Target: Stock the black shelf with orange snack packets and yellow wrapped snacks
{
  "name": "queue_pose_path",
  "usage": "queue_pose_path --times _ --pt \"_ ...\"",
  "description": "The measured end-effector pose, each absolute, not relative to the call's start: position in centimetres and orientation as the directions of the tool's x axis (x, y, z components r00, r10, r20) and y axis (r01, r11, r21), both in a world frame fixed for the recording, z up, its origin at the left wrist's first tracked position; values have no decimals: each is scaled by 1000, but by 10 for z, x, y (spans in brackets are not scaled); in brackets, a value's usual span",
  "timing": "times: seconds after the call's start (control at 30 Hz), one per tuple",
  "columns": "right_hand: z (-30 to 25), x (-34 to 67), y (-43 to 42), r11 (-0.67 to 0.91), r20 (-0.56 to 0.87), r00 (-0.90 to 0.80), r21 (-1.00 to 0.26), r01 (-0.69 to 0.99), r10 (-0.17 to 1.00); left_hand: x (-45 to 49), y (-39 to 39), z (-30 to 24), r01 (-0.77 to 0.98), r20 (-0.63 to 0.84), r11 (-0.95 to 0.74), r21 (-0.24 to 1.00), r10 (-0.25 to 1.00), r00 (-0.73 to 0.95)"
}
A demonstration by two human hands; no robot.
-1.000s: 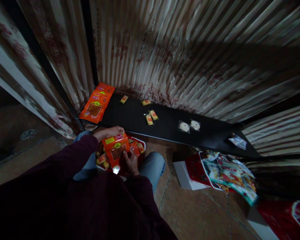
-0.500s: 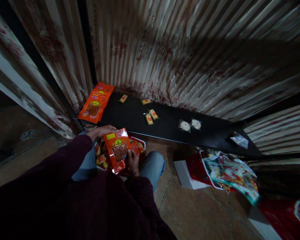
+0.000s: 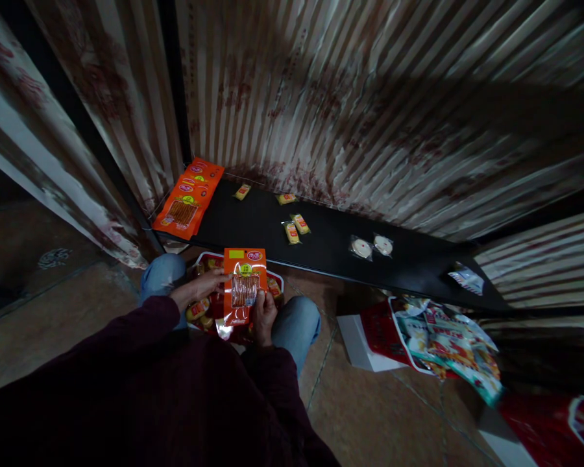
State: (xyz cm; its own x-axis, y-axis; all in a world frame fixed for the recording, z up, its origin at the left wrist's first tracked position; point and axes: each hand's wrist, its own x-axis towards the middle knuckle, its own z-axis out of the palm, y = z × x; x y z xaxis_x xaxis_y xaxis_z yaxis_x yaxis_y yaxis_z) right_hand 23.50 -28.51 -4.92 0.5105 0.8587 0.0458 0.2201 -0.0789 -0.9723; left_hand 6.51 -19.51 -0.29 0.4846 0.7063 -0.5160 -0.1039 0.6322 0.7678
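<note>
An orange snack packet (image 3: 244, 284) with a clear window is held upright over my lap by both hands. My left hand (image 3: 208, 284) pinches its left edge and my right hand (image 3: 263, 312) grips its lower right corner. Beneath it, between my knees, sits a red bag (image 3: 276, 284) with several small yellow-wrapped snacks. A stack of matching orange packets (image 3: 187, 198) lies at the left end of the low black shelf (image 3: 321, 250).
On the shelf lie several small yellow packets (image 3: 294, 227), two round white snacks (image 3: 372, 246) and a white wrapper (image 3: 465, 279). Colourful bags (image 3: 442, 340) and a white box (image 3: 357, 342) lie on the tiled floor to the right. Corrugated metal walls stand behind.
The orange packet has turned from tilted to upright and moved slightly right. My left hand slid from its top edge down to its left side.
</note>
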Motion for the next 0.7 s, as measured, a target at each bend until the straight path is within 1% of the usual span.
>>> queue_pose_path --times 0.1,0.27,0.4,0.5,0.6,0.7 --pt "-49 236 -285 -111 21 564 -973 200 825 72 -198 -1 -191 -524 648 737 727 444" --pt "-44 235 -288 -114 64 555 -953 281 830 75 -199 11 -300 -498 665 684 726 474" --pt "-41 233 -288 -90 146 531 -915 393 835 76 -199 15 -351 -489 642 682 757 434" --pt "-38 234 -285 -39 281 498 -842 538 820 77 -200 15 -355 -500 638 683 764 409" --pt "-32 234 -283 -1 421 428 -712 702 800 77 -201 14 -353 -492 624 697 775 396" --pt "-22 232 -284 42 492 337 -610 791 803 79 -204 17 -349 -477 596 723 797 370"
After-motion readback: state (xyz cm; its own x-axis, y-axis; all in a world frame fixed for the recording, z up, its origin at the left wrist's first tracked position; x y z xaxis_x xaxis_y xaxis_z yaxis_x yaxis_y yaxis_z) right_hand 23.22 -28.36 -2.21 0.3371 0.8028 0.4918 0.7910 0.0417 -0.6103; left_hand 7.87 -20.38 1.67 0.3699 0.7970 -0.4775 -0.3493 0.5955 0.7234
